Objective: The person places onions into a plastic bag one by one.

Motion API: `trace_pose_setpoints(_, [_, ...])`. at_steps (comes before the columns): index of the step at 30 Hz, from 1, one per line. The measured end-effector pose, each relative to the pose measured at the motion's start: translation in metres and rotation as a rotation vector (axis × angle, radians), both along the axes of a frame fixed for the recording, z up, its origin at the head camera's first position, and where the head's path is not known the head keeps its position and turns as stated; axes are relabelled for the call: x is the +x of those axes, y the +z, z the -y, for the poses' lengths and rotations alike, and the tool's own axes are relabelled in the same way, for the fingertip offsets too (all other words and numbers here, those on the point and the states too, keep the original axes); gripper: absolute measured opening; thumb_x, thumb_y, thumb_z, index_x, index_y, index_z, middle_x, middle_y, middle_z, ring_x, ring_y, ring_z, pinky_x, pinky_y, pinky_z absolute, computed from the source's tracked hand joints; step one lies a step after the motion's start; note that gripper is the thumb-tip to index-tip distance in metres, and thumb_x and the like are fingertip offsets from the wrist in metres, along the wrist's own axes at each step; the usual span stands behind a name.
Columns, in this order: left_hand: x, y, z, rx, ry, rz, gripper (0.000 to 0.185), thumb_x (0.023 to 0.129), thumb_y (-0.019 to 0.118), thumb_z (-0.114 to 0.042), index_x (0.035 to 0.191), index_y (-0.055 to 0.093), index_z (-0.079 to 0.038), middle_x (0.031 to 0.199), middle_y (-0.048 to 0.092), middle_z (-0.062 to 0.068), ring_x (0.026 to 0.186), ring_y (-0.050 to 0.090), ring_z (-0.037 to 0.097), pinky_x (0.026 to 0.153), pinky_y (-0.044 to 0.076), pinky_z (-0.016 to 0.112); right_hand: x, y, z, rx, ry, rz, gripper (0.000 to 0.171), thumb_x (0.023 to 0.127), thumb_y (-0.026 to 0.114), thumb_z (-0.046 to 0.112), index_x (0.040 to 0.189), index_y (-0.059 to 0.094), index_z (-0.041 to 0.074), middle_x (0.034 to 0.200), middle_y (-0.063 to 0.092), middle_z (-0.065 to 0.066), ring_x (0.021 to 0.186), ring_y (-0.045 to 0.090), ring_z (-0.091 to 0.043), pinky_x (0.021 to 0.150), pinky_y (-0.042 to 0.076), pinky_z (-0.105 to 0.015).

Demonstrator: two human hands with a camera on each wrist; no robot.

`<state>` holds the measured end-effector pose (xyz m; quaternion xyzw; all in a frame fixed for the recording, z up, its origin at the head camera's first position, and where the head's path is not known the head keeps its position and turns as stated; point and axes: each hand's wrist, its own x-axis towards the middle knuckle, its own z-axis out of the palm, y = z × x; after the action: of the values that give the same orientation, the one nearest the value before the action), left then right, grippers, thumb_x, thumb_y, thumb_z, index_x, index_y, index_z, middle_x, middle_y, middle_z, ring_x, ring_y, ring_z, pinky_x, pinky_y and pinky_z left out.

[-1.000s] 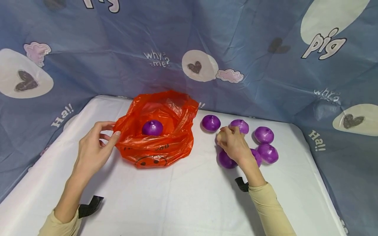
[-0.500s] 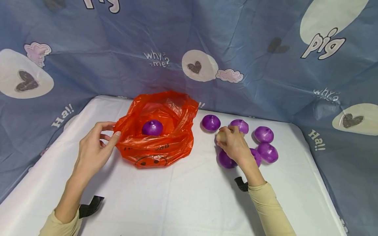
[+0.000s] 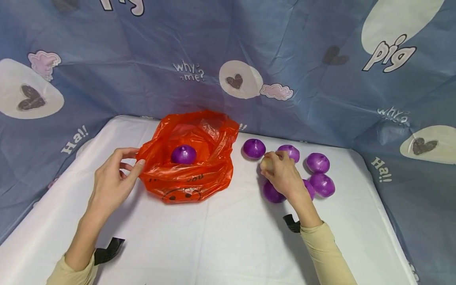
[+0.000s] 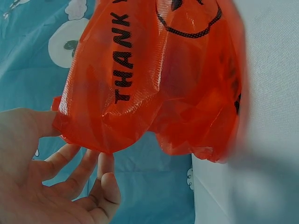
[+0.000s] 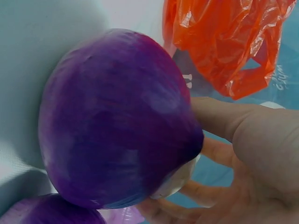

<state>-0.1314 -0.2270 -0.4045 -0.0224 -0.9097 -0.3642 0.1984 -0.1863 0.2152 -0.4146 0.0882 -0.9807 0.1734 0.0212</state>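
Observation:
An orange-red plastic bag [image 3: 185,186] stands with its mouth open, and a purple onion [image 3: 183,154] shows inside. My left hand [image 3: 115,178] pinches the left edge of its rim between thumb and fingers; that corner of the bag also shows in the left wrist view. At the right, my right hand [image 3: 285,174] grips a pale, beige round thing [image 3: 266,165], mostly hidden by the fingers. Only a sliver of it shows in the right wrist view, behind a large near purple onion [image 5: 117,121]. Under and beside the hand lies another purple onion [image 3: 273,192].
Around the right hand lie several more purple onions, among them one at the back [image 3: 254,149] and one at the far right [image 3: 322,185]. White cloth [image 3: 213,241] covers the table. A blue printed curtain [image 3: 199,47] rises behind it and along both sides.

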Motion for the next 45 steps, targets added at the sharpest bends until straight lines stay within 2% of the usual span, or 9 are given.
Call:
trace_pose_setpoints(8, [0.0,-0.001,0.001,-0.002,0.007,-0.012,0.04,0.102,0.072,-0.022,0.14,0.065,-0.011,0.126,0.074,0.015,0.085,0.046,-0.024,0.074,0.038,0.002,0.005,0.007,0.003,-0.026,0.019,-0.013,0.051,0.099,0.078,0.024,0.144,0.06,0.007,0.149,0.052,-0.035,0.121,0.061,-0.06,0.097,0.057,-0.065])
trace_pose_setpoints(16, [0.0,-0.001,0.0,-0.003,0.001,-0.005,0.039,0.103,0.071,-0.025,0.139,0.064,-0.011,0.126,0.074,0.015,0.085,0.047,-0.023,0.073,0.04,0.003,0.008,0.015,0.011,-0.019,0.034,-0.032,0.052,0.098,0.079,0.025,0.144,0.06,0.008,0.147,0.055,-0.031,0.122,0.062,-0.057,0.096,0.058,-0.065])
trace_pose_setpoints(22, [0.0,-0.001,-0.001,0.006,-0.001,-0.009,0.039,0.104,0.07,-0.025,0.14,0.064,-0.011,0.125,0.074,0.015,0.085,0.048,-0.023,0.074,0.04,0.003,0.013,0.02,0.018,-0.028,0.035,-0.039,0.052,0.099,0.078,0.027,0.145,0.06,0.012,0.149,0.053,-0.03,0.121,0.063,-0.056,0.092,0.059,-0.067])
trace_pose_setpoints(32, [0.001,0.0,0.0,0.0,-0.002,-0.01,0.036,0.104,0.07,-0.025,0.136,0.065,-0.009,0.126,0.074,0.014,0.086,0.048,-0.024,0.074,0.04,0.003,0.02,0.04,0.033,-0.085,0.131,-0.116,0.048,0.097,0.081,0.022,0.14,0.063,0.011,0.145,0.055,-0.031,0.116,0.065,-0.055,0.087,0.062,-0.061])
trace_pose_setpoints(45, [0.001,0.0,0.0,0.003,-0.007,-0.013,0.037,0.103,0.071,-0.024,0.137,0.066,-0.01,0.127,0.074,0.014,0.085,0.048,-0.023,0.074,0.04,0.003,0.026,0.065,0.059,-0.102,0.197,-0.175,0.051,0.095,0.083,0.019,0.141,0.063,0.013,0.15,0.055,-0.026,0.135,0.058,-0.05,0.112,0.053,-0.061])
